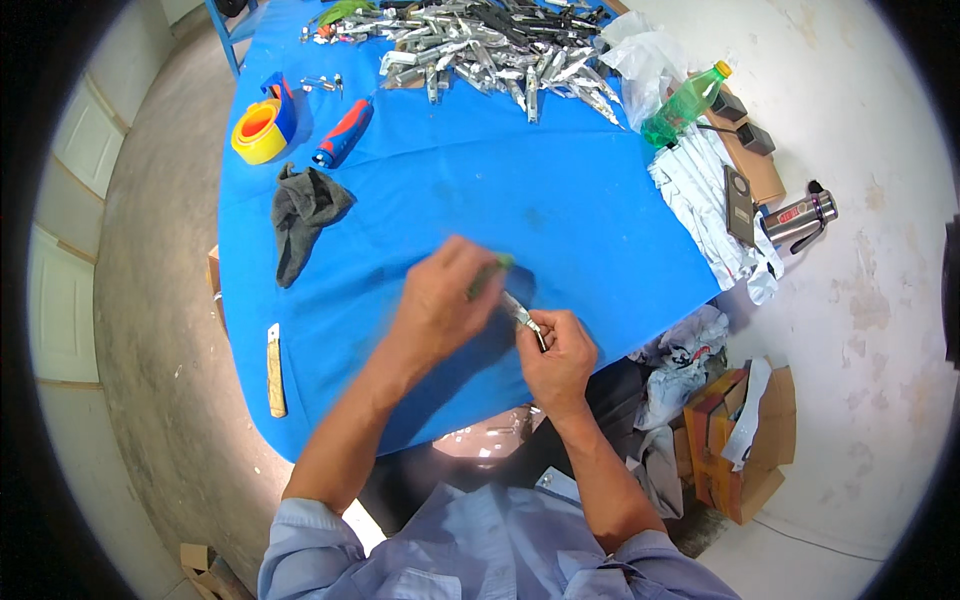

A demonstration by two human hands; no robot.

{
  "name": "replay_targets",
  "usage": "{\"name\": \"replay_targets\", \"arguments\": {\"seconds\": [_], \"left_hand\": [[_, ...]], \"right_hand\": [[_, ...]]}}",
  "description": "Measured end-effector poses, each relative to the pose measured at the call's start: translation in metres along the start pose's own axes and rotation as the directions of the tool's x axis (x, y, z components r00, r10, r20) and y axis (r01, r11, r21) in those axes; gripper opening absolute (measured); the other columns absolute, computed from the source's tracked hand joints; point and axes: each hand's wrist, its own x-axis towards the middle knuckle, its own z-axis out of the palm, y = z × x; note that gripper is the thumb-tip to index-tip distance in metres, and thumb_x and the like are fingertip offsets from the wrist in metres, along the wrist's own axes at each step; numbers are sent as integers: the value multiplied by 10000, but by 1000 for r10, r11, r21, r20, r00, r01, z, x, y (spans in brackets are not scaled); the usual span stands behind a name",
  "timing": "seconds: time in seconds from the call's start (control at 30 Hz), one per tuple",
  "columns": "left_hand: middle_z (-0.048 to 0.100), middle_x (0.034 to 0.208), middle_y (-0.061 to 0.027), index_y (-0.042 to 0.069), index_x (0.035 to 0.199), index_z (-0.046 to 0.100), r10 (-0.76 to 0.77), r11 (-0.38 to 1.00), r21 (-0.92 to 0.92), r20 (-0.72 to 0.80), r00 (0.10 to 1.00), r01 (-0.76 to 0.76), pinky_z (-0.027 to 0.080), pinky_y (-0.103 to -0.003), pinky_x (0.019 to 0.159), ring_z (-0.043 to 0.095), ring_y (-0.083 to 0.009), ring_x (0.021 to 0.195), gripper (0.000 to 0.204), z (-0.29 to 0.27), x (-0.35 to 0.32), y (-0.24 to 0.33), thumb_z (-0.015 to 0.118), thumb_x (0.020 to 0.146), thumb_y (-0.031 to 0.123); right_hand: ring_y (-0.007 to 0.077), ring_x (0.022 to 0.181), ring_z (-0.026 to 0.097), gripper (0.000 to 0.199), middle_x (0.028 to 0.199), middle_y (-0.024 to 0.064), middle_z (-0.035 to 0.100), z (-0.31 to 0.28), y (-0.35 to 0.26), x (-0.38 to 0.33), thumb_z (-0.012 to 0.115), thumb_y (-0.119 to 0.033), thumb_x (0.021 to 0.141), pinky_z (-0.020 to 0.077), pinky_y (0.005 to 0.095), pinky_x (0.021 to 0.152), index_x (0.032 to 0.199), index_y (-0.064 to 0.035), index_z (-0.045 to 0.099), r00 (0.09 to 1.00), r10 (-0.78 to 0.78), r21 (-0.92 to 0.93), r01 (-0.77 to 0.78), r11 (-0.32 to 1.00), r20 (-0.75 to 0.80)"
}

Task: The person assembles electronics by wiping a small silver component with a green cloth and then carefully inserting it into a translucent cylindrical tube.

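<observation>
Left hand [437, 300] blurred, fingers hide most of a green thing [497, 266]. Small metal piece [522, 316] half hidden in right hand [556, 355]; kind unclear. Far metal parts pile [490, 40] cut by top edge, too small to tell apart.

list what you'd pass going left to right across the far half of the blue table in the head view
yellow tape roll → red and blue handled tool → pile of small metal parts → clear plastic bag → green plastic bottle → steel flask, which lies off the blue cloth on the pale surface to the right.
</observation>
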Motion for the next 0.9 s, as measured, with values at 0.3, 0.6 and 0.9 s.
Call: {"name": "replay_targets", "arguments": {"seconds": [0.3,0.6,0.9], "left_hand": [[660,975,-149,36,1009,676,64,995,69,183,981,-78,569,-464,707,694,-373,868,162,16,-15,-1,779,884,46],[673,911,-148,46,1002,701,-32,986,161,-5,999,33,553,-448,648,694,-377,756,122,4,-3,-23,781,910,57],[671,915,-156,31,1007,699,99,995,-38,109,989,-95,559,-441,658,695,-380,785,177,8,-7,2,803,865,16]], "right_hand": [[100,607,565,188,734,50,638,1,-1,0,831,35,812,464,294,557,949,-6,709,1000,-21,20,21,1000,-13],[84,604,550,187,732,36,640,-2,-8,3,863,-25,832,444,275,541,951,0,721,1000,-7,1,7,1000,10],[102,602,554,178,747,53,646,1,0,0,846,-1,823,448,280,548,945,2,716,1000,4,9,-4,1000,-27]]}}
